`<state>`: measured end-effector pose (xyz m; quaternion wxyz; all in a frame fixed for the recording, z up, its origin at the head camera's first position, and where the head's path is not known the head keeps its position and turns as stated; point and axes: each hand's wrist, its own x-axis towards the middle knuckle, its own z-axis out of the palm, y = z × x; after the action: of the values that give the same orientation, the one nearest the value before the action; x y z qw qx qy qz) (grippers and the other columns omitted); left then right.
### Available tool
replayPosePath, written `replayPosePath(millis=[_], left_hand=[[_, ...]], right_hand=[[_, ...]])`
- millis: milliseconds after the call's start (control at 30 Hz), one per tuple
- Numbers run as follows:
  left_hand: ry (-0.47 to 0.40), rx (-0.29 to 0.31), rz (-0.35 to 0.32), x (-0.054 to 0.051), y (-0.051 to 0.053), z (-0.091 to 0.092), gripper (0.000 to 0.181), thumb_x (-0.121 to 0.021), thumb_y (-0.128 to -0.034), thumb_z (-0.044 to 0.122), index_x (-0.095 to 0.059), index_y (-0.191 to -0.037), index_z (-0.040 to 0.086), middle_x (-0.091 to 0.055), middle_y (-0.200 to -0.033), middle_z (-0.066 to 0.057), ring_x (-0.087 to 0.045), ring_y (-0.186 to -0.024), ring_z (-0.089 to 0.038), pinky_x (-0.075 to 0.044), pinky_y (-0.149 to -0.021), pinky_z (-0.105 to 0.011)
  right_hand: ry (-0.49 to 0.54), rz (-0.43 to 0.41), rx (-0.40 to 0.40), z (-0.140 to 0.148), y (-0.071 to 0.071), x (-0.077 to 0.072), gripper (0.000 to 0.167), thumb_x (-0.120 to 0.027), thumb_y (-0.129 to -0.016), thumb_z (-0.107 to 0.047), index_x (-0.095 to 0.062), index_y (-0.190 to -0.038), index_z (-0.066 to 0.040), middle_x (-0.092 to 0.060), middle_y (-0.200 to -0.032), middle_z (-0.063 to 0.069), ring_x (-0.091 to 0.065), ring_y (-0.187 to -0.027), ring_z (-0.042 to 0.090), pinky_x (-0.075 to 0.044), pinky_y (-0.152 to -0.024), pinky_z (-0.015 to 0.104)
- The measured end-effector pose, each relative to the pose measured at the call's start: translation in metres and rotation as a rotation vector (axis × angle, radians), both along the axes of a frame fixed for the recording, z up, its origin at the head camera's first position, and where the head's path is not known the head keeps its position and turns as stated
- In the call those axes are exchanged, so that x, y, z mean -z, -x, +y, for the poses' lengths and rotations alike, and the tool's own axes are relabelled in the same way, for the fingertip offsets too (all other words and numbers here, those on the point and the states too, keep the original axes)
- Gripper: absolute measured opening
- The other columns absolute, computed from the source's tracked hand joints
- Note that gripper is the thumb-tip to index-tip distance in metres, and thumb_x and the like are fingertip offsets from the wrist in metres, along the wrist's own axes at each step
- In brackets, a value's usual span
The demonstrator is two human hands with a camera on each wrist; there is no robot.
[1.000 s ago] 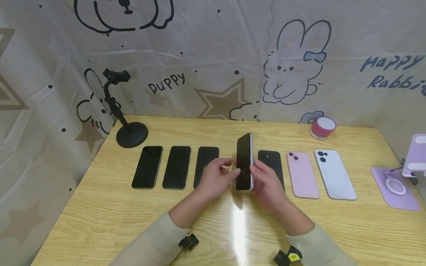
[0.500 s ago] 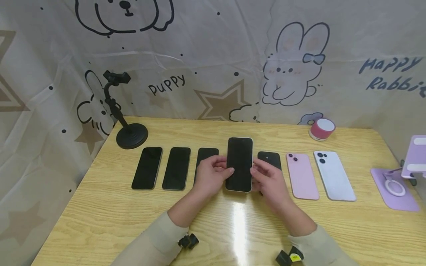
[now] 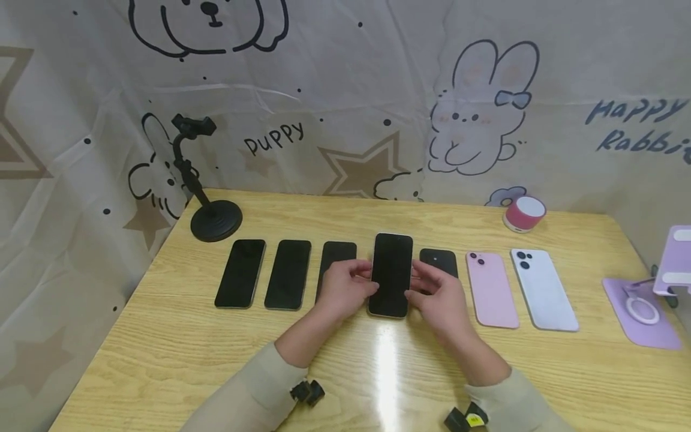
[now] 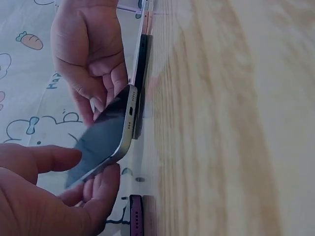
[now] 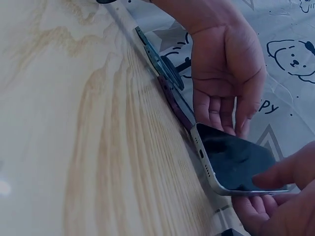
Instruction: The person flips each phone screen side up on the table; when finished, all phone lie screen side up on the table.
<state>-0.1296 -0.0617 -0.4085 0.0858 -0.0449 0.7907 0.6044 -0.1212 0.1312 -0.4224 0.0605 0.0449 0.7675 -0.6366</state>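
Observation:
A smartphone (image 3: 391,276) with a dark screen and a light metal frame is held between both hands, screen up and slightly raised off the table. My left hand (image 3: 345,289) grips its left edge, thumb at the screen and fingers underneath. My right hand (image 3: 439,297) grips the opposite edge. The phone's bottom edge with its charging port shows in the left wrist view, where the phone (image 4: 106,132) looks tilted. Beneath the left hand lies a dark phone (image 3: 339,252), partly covered. Another black phone (image 3: 438,259), back up, is partly hidden by the right hand.
Two black-screened phones (image 3: 240,273) lie at the left of the wooden table (image 3: 162,360). A pink phone (image 3: 492,291) and a pale blue phone (image 3: 545,291) lie at the right. Around them stand a black stand (image 3: 216,221), a pink speaker (image 3: 525,213) and a purple phone stand (image 3: 642,312).
The held phone has turned from edge-on to screen facing up and has come lower, closer to the table. Both hands stay at its sides.

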Motion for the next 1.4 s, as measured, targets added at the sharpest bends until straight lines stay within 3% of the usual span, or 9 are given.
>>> replayPosePath(millis=[100, 267, 633, 933, 1100, 1400], left_hand=[[0.030, 0.007, -0.039, 0.000, 0.000, 0.001, 0.043, -0.078, -0.0820, -0.001, -0.066, -0.124, -0.003, -0.066, -0.102, -0.007, -0.064, -0.091, -0.019, -0.055, -0.077, -0.033], [0.087, 0.045, -0.084, 0.001, 0.000, 0.001, 0.054, -0.080, -0.0813, 0.002, -0.061, -0.131, -0.004, -0.065, -0.106, -0.009, -0.063, -0.095, -0.021, -0.054, -0.081, -0.035], [0.196, 0.133, -0.012, -0.002, -0.004, 0.001, 0.062, -0.079, -0.0821, 0.009, -0.055, -0.138, -0.004, -0.065, -0.118, -0.017, -0.062, -0.106, -0.027, -0.053, -0.087, -0.040], [0.228, 0.147, -0.028, -0.005, -0.006, 0.002, 0.064, -0.078, -0.0852, 0.012, -0.052, -0.142, -0.002, -0.062, -0.125, -0.017, -0.061, -0.111, -0.027, -0.051, -0.091, -0.041], [0.229, 0.161, -0.049, -0.005, -0.008, 0.003, 0.064, -0.077, -0.0874, 0.014, -0.050, -0.144, 0.001, -0.060, -0.131, -0.016, -0.058, -0.116, -0.028, -0.049, -0.094, -0.042], [0.247, 0.164, 0.015, -0.011, -0.013, 0.008, 0.065, -0.076, -0.0868, 0.012, -0.049, -0.145, 0.000, -0.056, -0.138, -0.016, -0.054, -0.125, -0.030, -0.048, -0.097, -0.043]], right_hand=[[-0.040, -0.004, -0.037, 0.002, 0.000, 0.000, 0.063, -0.070, -0.084, 0.014, -0.052, -0.143, 0.000, -0.061, -0.129, 0.017, -0.061, -0.115, 0.028, -0.051, -0.087, 0.024], [-0.040, -0.023, -0.163, 0.005, 0.001, 0.002, 0.071, -0.068, -0.083, 0.013, -0.041, -0.148, 0.004, -0.054, -0.138, 0.021, -0.054, -0.125, 0.033, -0.049, -0.095, 0.033], [-0.103, -0.009, -0.335, 0.007, 0.002, -0.002, 0.075, -0.065, -0.080, 0.013, -0.035, -0.149, 0.009, -0.043, -0.147, 0.027, -0.045, -0.132, 0.039, -0.045, -0.101, 0.042], [-0.123, 0.021, -0.402, 0.005, -0.002, -0.010, 0.075, -0.060, -0.080, 0.014, -0.031, -0.149, 0.012, -0.038, -0.149, 0.031, -0.041, -0.134, 0.042, -0.045, -0.100, 0.044], [-0.123, 0.029, -0.411, 0.008, -0.002, -0.006, 0.074, -0.056, -0.079, 0.014, -0.032, -0.149, 0.011, -0.038, -0.149, 0.030, -0.040, -0.136, 0.041, -0.044, -0.102, 0.044], [-0.088, 0.052, -0.421, 0.028, -0.014, -0.010, 0.076, -0.056, -0.084, 0.014, -0.025, -0.153, 0.007, -0.036, -0.152, 0.027, -0.038, -0.138, 0.040, -0.041, -0.104, 0.043]])
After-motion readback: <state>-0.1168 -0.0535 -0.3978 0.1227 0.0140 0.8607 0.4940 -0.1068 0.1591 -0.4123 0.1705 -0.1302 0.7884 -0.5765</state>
